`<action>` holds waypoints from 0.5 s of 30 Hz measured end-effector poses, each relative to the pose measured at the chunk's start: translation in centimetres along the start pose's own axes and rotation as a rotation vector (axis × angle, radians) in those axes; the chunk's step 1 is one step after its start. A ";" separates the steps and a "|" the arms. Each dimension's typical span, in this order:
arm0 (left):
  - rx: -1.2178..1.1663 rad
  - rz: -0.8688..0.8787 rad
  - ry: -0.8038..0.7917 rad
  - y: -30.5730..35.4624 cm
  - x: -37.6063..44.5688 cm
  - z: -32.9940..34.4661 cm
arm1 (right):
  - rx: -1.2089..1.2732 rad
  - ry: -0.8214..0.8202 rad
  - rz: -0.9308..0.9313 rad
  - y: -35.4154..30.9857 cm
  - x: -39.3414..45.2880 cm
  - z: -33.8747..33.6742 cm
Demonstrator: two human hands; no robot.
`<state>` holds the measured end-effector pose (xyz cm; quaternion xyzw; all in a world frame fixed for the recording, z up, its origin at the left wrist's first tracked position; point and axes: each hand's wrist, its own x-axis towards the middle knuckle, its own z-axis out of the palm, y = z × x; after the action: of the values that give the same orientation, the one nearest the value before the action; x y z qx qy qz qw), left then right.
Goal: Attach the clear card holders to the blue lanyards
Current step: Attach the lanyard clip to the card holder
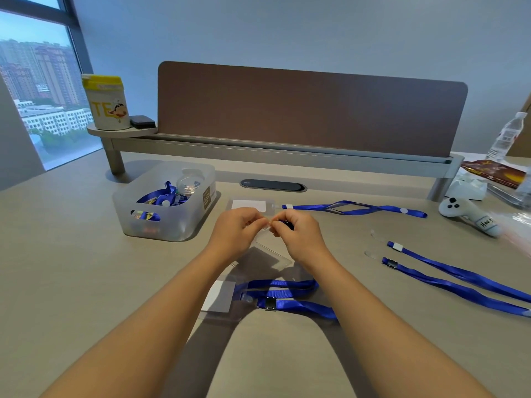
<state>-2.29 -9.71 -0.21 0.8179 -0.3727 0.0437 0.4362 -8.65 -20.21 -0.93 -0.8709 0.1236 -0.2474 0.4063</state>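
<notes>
Above the middle of the desk, my left hand (237, 228) pinches the top edge of a clear card holder (270, 255) that hangs down between my wrists. My right hand (298, 231) meets it fingertip to fingertip, closed on the black clip end of a blue lanyard (287, 224). Another holder with a white card (219, 295) lies under my arms beside a blue lanyard (290, 300). Behind my hands lies a holder (250, 204) joined to a blue lanyard (356, 208). A loose blue lanyard (448, 278) lies at the right.
A translucent bin (184, 219) with several lanyards and holders stands at the left. At the right lie a white controller (465, 214), a water bottle (507, 137) and packets. A brown divider panel (310, 107) runs along the back, with a yellow-lidded tub (106, 101) on its shelf.
</notes>
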 end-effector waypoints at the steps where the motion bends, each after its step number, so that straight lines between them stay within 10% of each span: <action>1: -0.023 -0.004 0.008 -0.1 0.1 0.0 | 0.003 -0.006 0.000 0.0 0.0 -0.1; 15: -0.067 -0.014 0.028 -0.9 0.0 1.4 | 0.544 -0.048 0.401 0.0 1.7 -2.2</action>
<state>-2.04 -10.47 -1.72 0.8047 -0.3621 0.0396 0.4688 -8.38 -22.28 0.83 -0.6946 0.2122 -0.1658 0.6671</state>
